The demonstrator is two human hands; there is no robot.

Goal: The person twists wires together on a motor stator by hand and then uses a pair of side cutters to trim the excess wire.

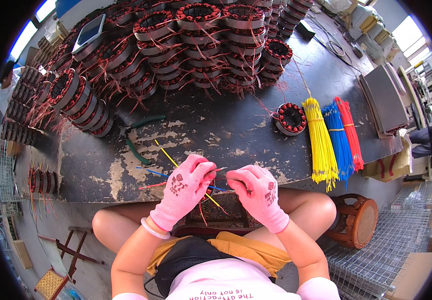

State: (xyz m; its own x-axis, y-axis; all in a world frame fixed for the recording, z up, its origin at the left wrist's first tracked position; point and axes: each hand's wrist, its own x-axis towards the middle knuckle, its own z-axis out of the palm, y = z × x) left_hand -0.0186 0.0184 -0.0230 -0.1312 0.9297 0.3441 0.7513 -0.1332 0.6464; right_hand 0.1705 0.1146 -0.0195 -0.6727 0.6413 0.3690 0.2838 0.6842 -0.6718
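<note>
Both hands wear pink knit gloves and meet over my lap at the near edge of a worn black workbench [226, 135]. My left hand [188, 187] pinches thin copper wire ends, with a yellow lead [168, 156], a blue lead [153, 173] and a red lead [151, 186] fanning out to its left. My right hand [258, 192] is closed on wire ends just right of the left hand. A motor stator [211, 200] with copper windings lies in my lap, mostly hidden under both hands.
Stacks of wound stators [196, 40] fill the back of the bench. One single stator [291, 119] lies beside bundles of yellow [321, 145], blue [338, 140] and red [351, 132] wires. Green-handled pliers [136, 137] lie on the left. A wooden stool [356, 220] stands at my right.
</note>
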